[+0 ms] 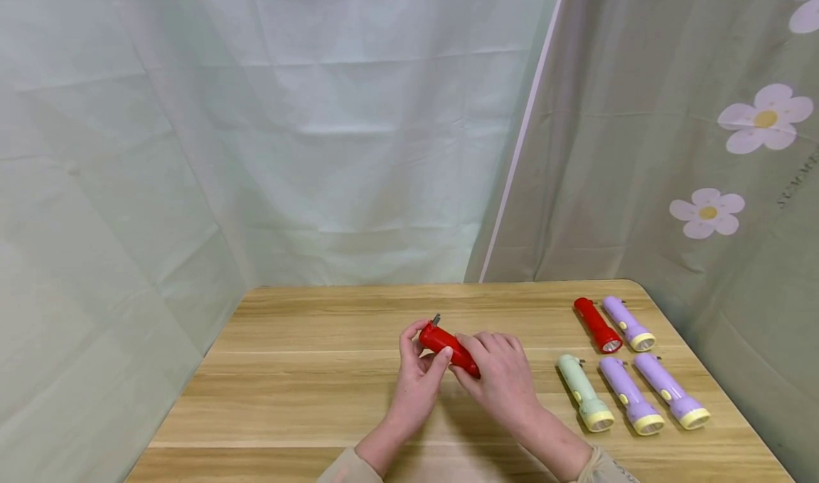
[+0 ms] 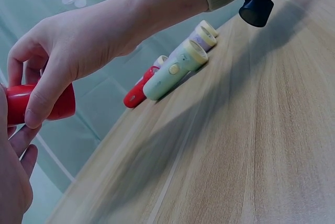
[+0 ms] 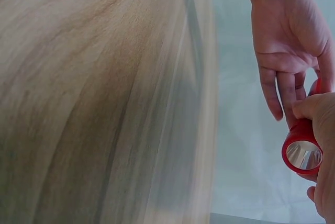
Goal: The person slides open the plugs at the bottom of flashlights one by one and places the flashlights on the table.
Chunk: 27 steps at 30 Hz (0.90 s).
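Both hands hold one red flashlight (image 1: 450, 349) above the middle of the table. My left hand (image 1: 412, 387) pinches its tail end between thumb and fingers, and grey metal plug prongs (image 1: 436, 320) stick out there. Around the head end, my right hand (image 1: 502, 376) grips with thumb and fingers. In the right wrist view the flashlight's silvery reflector (image 3: 303, 157) faces the camera, with the right hand (image 3: 324, 130) beside it and the left hand (image 3: 288, 35) behind. The left wrist view shows the right hand's thumb (image 2: 47, 96) lying along the red body (image 2: 65, 101).
On the table's right side lie a second red flashlight (image 1: 596, 324), a green flashlight (image 1: 581, 387) and several purple flashlights (image 1: 627, 390), heads toward the near right. The wooden table (image 1: 288, 369) meets hanging curtains (image 1: 371, 149) at its back and sides.
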### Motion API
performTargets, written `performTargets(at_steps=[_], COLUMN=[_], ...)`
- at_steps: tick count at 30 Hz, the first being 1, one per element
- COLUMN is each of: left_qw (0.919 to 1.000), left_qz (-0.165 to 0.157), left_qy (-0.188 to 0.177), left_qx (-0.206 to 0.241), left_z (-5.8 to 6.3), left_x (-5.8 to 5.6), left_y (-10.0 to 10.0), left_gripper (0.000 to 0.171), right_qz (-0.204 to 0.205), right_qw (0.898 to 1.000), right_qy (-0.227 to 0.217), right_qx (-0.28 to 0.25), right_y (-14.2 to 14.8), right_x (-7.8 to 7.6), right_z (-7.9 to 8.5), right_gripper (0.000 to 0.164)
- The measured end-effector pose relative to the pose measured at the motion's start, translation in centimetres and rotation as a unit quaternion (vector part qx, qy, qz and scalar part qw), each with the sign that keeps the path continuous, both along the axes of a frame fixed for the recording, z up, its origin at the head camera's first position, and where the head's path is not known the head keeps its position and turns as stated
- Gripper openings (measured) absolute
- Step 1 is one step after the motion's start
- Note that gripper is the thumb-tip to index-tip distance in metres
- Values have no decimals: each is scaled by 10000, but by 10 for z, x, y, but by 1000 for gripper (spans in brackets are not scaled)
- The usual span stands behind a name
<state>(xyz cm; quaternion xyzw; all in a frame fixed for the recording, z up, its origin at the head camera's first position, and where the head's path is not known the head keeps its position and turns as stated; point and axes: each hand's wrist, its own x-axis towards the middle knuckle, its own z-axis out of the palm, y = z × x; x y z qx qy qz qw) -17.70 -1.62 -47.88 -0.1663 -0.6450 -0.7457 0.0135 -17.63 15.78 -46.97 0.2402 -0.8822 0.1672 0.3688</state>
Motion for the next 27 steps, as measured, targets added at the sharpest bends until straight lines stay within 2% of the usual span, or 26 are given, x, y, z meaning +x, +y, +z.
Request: performTargets(at_steps=[15, 27], left_qw=[10000, 9997], left_qz=[90, 162], left_qy=[-3, -64], left_qx=[-34, -161], left_z=[1, 1], left_x=[0, -1], left_y=[2, 6], left_gripper=[64, 60], right_qz=[-58, -185], right_qw=[9999, 9997], right_qy=[56, -140], right_qx=[-79, -56], right_y=[-1, 0], right_x=[-1, 2], right_z=[0, 1], right_gripper=[42, 42])
